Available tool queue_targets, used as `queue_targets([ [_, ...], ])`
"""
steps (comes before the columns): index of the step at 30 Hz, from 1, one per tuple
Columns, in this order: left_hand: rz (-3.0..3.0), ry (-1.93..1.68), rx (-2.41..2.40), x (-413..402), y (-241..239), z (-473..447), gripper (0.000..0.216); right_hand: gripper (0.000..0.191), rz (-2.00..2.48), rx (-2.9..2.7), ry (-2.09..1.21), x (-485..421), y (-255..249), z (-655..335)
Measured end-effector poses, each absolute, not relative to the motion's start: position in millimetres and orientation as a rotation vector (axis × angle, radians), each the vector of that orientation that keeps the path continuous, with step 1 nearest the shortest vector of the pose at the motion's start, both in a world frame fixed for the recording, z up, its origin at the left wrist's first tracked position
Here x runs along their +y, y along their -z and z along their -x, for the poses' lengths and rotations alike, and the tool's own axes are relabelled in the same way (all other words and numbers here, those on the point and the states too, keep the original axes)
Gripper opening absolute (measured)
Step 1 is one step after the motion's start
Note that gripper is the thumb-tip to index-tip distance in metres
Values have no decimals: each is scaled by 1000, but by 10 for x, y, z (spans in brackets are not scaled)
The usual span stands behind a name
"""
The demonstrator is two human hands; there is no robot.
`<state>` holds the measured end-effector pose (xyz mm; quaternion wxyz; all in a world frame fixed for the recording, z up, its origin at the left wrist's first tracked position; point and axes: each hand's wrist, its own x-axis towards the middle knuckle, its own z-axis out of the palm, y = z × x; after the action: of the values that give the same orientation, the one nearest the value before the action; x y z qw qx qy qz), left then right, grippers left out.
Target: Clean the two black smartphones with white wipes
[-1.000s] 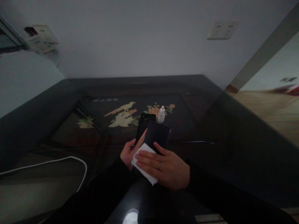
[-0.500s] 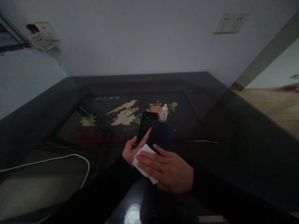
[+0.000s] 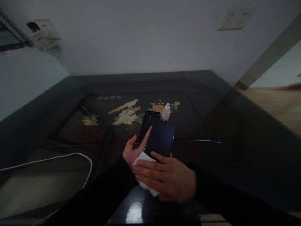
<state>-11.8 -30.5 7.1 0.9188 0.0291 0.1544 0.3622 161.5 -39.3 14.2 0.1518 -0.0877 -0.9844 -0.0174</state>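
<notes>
A dark phone (image 3: 161,137) is held screen up in my left hand (image 3: 131,150), whose fingers curl round its left edge. My right hand (image 3: 166,177), with a ring on one finger, presses a folded white cloth (image 3: 143,160) against the phone's near end. Just behind the held phone a black phone case (image 3: 147,121) lies on the dark glass-topped table (image 3: 211,125). A small clear dropper bottle (image 3: 166,112) with a white cap stands upright beyond the case.
A white cable (image 3: 58,158) loops across the table at the left. The tabletop bears an inlaid bird and flowers (image 3: 127,113). Wall sockets (image 3: 235,17) sit at upper right and more sockets (image 3: 43,33) at upper left. Wooden floor (image 3: 277,103) lies to the right.
The phone has tilted more upright and turned slightly toward me. My right hand with the cloth has slid down toward the phone's near end.
</notes>
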Motion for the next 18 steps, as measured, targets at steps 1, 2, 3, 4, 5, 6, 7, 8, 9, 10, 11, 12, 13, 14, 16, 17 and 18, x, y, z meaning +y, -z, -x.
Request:
queue_targets([
  [1, -58, -739, 292, -310, -71, 119, 48, 49, 250, -2811, 52, -379, -145, -1629],
  [2, -65, -755, 283, -313, -70, 108, 48, 48, 312, -2774, 64, -339, -149, -1663],
  [3, -79, -788, 294, -313, -70, 88, 49, 46, 415, -2715, 80, -283, -153, -1709],
  [4, -97, -829, 320, -311, -71, 66, 49, 45, 554, -2651, 102, -224, -156, -1756],
  [5, -111, -857, 342, -309, -72, 45, 49, 45, 672, -2605, 123, -178, -156, -1794],
  [6, -119, -867, 355, -305, -73, 30, 49, 45, 742, -2578, 138, -154, -153, -1813],
  [7, -124, -863, 357, -300, -74, 23, 50, 45, 752, -2582, 143, -158, -146, -1811],
  [8, -130, -862, 360, -294, -74, 25, 51, 45, 695, -2612, 137, -191, -138, -1787],
  [9, -135, -863, 364, -287, -73, 33, 51, 46, 593, -2667, 122, -243, -128, -1748],
  [10, -142, -859, 364, -280, -70, 46, 52, 47, 442, -2738, 98, -303, -119, -1703],
  [11, -151, -855, 357, -272, -67, 60, 53, 48, 292, -2790, 84, -355, -113, -1663],
  [12, -161, -848, 346, -267, -63, 72, 53, 49, 209, -2823, 84, -387, -111, -1638],
  [13, -170, -841, 336, -265, -61, 78, 51, 50, 171, -2829, 86, -390, -113, -1635],
  [14, -178, -836, 329, -266, -62, 78, 50, 49, 205, -2809, 98, -361, -120, -1657],
  [16, -187, -831, 329, -278, -72, 63, 47, 46, 431, -2695, 137, -235, -139, -1757],
  [17, -187, -831, 339, -285, -82, 51, 45, 44, 585, -2617, 171, -163, -149, -1816],
  [18, -188, -831, 351, -291, -94, 42, 43, 44, 708, -2548, 205, -105, -156, -1866],
])
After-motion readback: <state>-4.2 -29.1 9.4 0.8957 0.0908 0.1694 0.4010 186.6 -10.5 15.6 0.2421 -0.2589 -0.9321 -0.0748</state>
